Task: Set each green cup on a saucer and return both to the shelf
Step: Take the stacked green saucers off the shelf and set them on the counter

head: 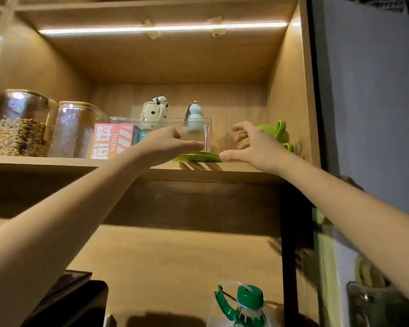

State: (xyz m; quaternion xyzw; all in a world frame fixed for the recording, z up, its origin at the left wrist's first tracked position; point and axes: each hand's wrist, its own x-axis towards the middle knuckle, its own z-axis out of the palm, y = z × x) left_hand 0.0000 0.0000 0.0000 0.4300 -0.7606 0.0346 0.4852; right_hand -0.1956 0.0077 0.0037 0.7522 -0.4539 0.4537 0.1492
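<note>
Two green saucers (200,156) lie stacked near the front edge of the wooden shelf (57,162). My left hand (168,143) reaches over their left side with fingers stretched flat, touching or just above them. My right hand (253,145) hovers at their right side, thumb by the saucer rim and fingers spread, holding nothing. Behind my right hand, at the shelf's right end, stand green cups (278,133) with handles, partly hidden by my fingers.
A clear plastic bin (198,128) behind the saucers holds a pink box (111,140). Two ceramic figurines (155,112) stand at the back. Two glass jars (21,123) sit on the left. A green-capped oil bottle (244,305) stands below.
</note>
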